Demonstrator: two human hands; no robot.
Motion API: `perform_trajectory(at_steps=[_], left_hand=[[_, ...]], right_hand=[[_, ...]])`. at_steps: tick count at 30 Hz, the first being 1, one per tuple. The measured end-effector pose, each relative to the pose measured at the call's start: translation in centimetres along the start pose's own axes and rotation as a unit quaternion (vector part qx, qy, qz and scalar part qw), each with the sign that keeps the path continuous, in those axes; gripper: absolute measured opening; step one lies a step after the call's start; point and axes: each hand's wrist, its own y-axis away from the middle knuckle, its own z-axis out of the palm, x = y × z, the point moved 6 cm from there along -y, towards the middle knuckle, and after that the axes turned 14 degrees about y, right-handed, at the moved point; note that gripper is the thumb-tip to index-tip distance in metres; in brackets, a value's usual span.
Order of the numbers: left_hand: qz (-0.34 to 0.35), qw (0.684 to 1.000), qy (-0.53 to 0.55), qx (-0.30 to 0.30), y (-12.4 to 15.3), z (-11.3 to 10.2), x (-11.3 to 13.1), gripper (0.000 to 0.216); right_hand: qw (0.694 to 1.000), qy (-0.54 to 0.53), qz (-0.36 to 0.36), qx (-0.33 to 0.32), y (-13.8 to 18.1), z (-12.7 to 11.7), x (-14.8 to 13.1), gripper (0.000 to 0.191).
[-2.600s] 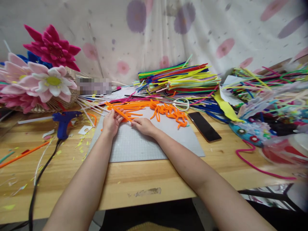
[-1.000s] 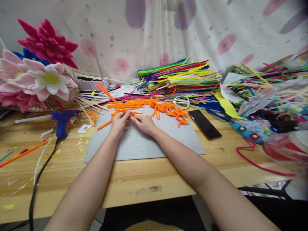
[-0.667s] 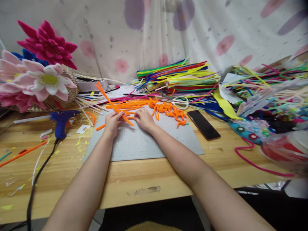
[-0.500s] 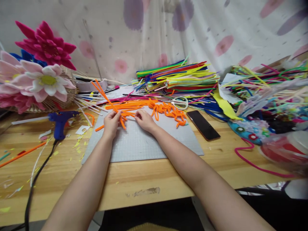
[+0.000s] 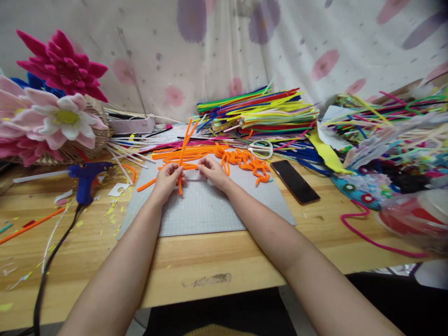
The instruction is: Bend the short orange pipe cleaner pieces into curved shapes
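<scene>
Two bare hands are seen over a grey cutting mat (image 5: 210, 210) that is laid on a wooden table (image 5: 217, 263). A few orange pipe cleaners (image 5: 185, 142) are clamped between the thumb and fingers of the left hand (image 5: 167, 179); they are held nearly upright, with the upper ends leaning slightly to the right and the lower ends jutting out just below the hand. The right hand (image 5: 214, 170) is set just beside the left, its fingers curled and its fingertips brought down to a short orange strand on the mat; whether that strand is pinched or only touched cannot be told.

Behind both hands, at the far edge of the mat, a loose orange pile (image 5: 199, 151) is spread; curled orange pieces (image 5: 250, 163) are heaped to its right. White-handled scissors (image 5: 263, 149) are placed just beyond them, and a dark phone (image 5: 294, 182) is laid face up at the mat's right corner. A blue glue gun (image 5: 85, 179) is rested on the table to the left — its black cord is trailed toward the near edge; felt flowers (image 5: 56, 114) are propped farther left. A stack of coloured pipe cleaners (image 5: 259, 109) is piled at the back — well apart from both hands.
</scene>
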Motion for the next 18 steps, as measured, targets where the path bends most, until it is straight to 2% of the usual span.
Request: perform_trajectory(at_steps=[5,8,12,14,18], left_hand=[[0.006,1.0,0.028,-0.009,0.0,-0.1,0.0,0.022],[-0.014,0.998,0.052,-0.027,0.4,0.5,-0.2,0.022],[-0.04,0.993,0.099,-0.059,0.6,1.3,-0.7,0.023],[-0.042,0.993,0.091,-0.064,0.6,1.3,-0.9,0.021],[-0.053,0.994,0.061,-0.072,0.7,1.4,-1.1,0.021]], right_hand=[[0.988,0.127,-0.07,-0.051,0.7,1.2,-0.8,0.01],[0.979,0.175,-0.092,-0.054,1.1,1.9,-1.2,0.009],[0.979,0.186,-0.083,-0.021,1.0,1.6,-1.2,0.007],[0.98,0.182,-0.079,0.017,0.8,1.0,-1.2,0.006],[0.989,0.087,-0.056,0.103,0.4,-0.5,-0.9,0.01]])
